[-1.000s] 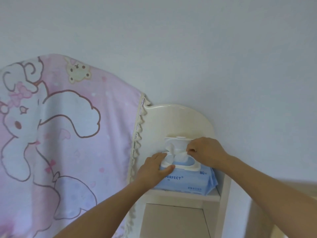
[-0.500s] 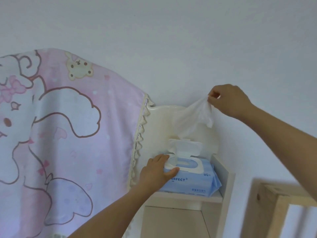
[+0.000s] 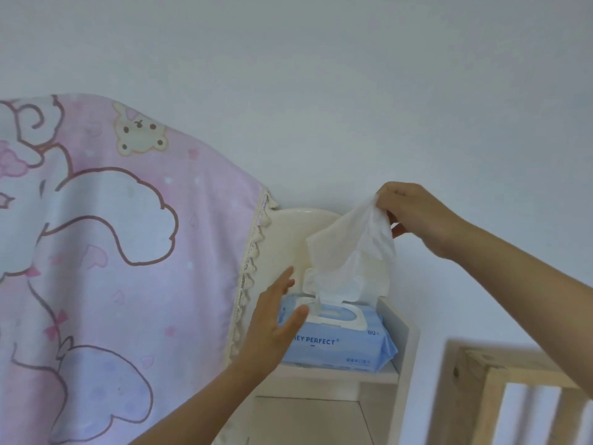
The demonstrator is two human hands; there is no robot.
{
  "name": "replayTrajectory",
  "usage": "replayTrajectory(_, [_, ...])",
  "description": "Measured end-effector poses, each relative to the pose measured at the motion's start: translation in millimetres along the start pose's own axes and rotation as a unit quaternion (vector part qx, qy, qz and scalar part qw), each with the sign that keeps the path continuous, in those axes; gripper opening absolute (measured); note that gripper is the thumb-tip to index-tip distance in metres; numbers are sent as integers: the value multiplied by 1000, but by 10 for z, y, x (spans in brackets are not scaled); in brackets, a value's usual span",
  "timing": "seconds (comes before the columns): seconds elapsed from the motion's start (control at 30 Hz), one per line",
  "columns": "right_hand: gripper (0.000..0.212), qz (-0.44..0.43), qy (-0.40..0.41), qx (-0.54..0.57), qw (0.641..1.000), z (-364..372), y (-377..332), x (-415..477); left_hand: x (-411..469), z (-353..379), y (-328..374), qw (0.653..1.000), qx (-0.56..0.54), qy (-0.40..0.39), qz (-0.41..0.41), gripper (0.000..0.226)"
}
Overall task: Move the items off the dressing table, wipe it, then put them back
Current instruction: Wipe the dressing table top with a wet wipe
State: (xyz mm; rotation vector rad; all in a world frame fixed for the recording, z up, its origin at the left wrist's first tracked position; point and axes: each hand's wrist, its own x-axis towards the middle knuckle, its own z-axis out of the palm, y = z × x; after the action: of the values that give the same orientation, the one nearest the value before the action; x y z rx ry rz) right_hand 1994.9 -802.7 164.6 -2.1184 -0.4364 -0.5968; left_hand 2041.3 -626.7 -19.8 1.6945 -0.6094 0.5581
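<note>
Soft even daylight, perhaps edge-blurred.

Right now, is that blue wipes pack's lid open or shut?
Open. The flip lid of the wipes pack stands up behind its opening, and a wipe pinched by the right hand trails out.

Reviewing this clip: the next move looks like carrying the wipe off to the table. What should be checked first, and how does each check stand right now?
1. Right hand has the wipe: ok, pinched at its top corner.
2. Wipe free of the wipe pack: not ok, its lower end runs down to the opening.
3. Left hand steadies the pack: cannot tell; it is open with straight fingers over the pack's left end, contact unclear.
4. Pack closed: not ok, its opening is uncovered.
5. Pack seated on the shelf: ok, it lies flat.
6. Dressing table top cleared of items: cannot tell, it is out of view.
</note>
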Motion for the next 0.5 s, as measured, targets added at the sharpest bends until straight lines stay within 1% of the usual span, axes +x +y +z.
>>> replayTrajectory(0.03, [27, 1, -11, 4, 1000, 65, -2, -30, -60, -67, 85, 997, -78, 1, 1, 63])
replayTrajectory(0.1, [26, 5, -39, 6, 999, 234, 4, -87, -124, -188, 177, 983, -183, -2, -4, 67])
replayTrajectory(0.17, [24, 2, -73, -3, 997, 437, 12, -125, -149, -321, 272, 972, -232, 19, -21, 55])
replayTrajectory(0.23, [22, -3, -101, -4, 995, 628, 22, -150, -185, -492, 337, 969, -233, 63, -51, 44])
replayTrajectory(0.33, [20, 7, -132, 13, 991, 845, 64, -167, -285, -783, 336, 964, -229, 119, -70, 37])
replayTrajectory(0.43, [19, 26, -159, 7, 987, 1030, 153, -202, -379, -1057, 290, 964, -195, 158, -83, 34])
replayTrajectory(0.5, [20, 34, -183, 3, 983, 1164, 245, -250, -448, -1210, 264, 966, -172, 170, -89, 31])
